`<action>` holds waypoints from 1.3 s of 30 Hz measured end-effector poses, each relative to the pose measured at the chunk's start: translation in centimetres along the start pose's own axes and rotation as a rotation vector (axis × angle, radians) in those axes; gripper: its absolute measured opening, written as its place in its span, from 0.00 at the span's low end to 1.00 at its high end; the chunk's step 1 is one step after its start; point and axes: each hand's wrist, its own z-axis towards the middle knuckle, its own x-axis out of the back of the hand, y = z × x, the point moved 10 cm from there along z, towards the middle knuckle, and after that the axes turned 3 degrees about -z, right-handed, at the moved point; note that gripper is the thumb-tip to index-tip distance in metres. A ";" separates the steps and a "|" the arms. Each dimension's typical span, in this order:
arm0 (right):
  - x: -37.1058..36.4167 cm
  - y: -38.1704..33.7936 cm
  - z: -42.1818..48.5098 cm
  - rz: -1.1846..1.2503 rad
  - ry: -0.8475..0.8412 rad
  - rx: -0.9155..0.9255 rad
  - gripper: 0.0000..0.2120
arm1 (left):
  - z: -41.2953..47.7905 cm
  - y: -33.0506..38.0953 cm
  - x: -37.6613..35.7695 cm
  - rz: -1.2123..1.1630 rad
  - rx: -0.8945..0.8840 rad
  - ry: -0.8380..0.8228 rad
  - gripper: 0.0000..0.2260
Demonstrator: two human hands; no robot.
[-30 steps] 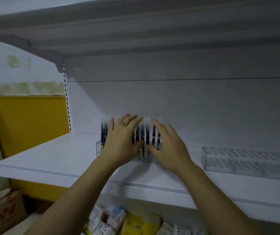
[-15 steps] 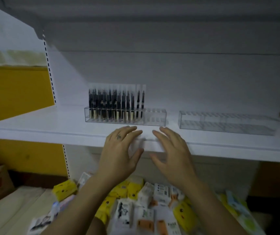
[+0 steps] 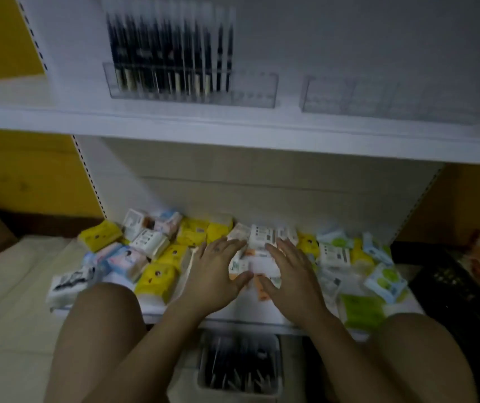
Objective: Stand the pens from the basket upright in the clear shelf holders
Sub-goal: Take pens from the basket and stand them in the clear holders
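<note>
Held the left hand (image 3: 215, 274) and the right hand (image 3: 291, 276) flat and side by side, fingers straight and slightly spread, gripping nothing. Hovered them over the small tissue packets (image 3: 157, 274) strewn on the lower shelf (image 3: 233, 322); could not tell whether touching. Judged this a gap between loads: nothing carried, so probably bound for more pens.

Found the white basket (image 3: 238, 395) on the floor between the knees, just under the lower shelf's front lip, with dark loose pens (image 3: 233, 370) lying inside. Placed central, likely to let either hand dip in without twisting.

Up on the upper shelf (image 3: 233, 132), saw the left clear holder (image 3: 250, 91) packed from its left end with upright pens (image 3: 169, 53), its right end unfilled. Just beside it, made out the right clear holder (image 3: 378, 97), seemingly bare, though blurred.

For room: would need to draw both hands back past the lower lip before dropping to the basket. Had a narrow but open channel between the knees. On the way up, would have to clear the upper shelf's front edge. Noted a black crate (image 3: 451, 286) at the right, well apart from that path.
</note>
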 end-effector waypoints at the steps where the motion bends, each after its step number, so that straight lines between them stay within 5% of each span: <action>1: -2.0 1.4 -0.9 -0.004 -0.078 -0.040 0.30 | -0.7 -1.2 -2.2 0.000 0.044 -0.081 0.32; 11: -16.6 7.8 -7.5 0.124 -0.587 -0.344 0.32 | -8.3 -9.4 -16.3 -0.069 0.387 -0.479 0.36; 21: -23.7 10.6 -11.9 0.156 -0.892 -0.428 0.11 | -10.2 -11.2 -21.4 -0.131 0.508 -0.635 0.33; 27: -27.7 12.6 -13.2 0.235 -0.970 -0.605 0.14 | -11.9 -12.1 -24.1 -0.140 0.569 -0.781 0.25; 33: -33.4 12.3 -12.7 0.309 -1.048 -0.645 0.12 | -11.7 -12.4 -24.5 -0.192 0.630 -0.758 0.24; 39: -40.7 13.4 -16.4 0.275 -1.209 -0.583 0.32 | -12.2 -12.9 -24.6 -0.243 0.704 -0.739 0.21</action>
